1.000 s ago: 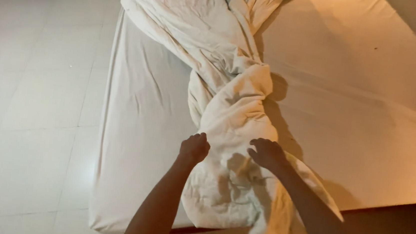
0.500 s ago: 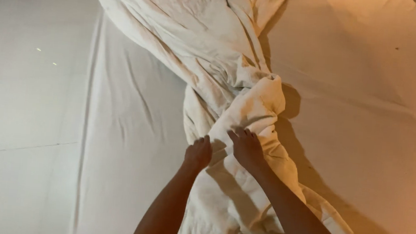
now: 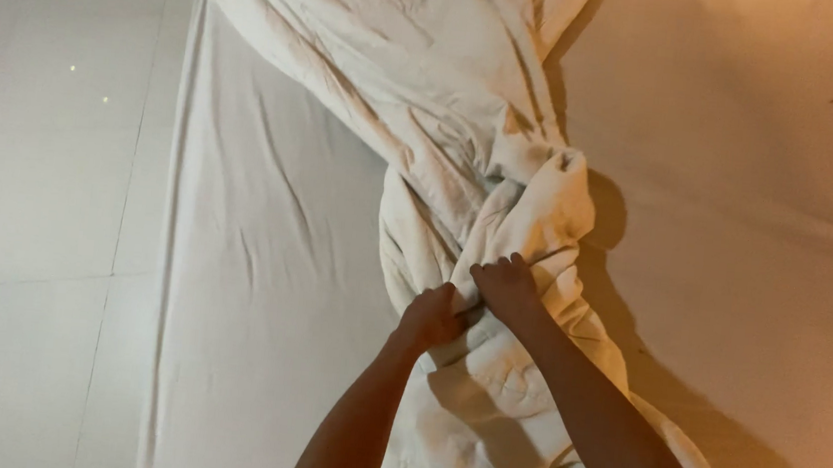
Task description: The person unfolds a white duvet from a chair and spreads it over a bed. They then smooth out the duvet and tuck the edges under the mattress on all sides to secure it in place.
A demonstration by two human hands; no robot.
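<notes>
Two bare hands meet at the middle of a bunched, twisted cream-white quilted duvet (image 3: 502, 171) lying lengthwise along a bed with a pale fitted sheet (image 3: 262, 281); left hand (image 3: 432, 316) has its fingers curled tight into a fold of the fabric, right hand (image 3: 504, 285) just beside it, touching, fingers closed over the same ridge. Both forearms reach in from the lower edge. Pale tiled floor (image 3: 29, 180) lies left of the bed.
</notes>
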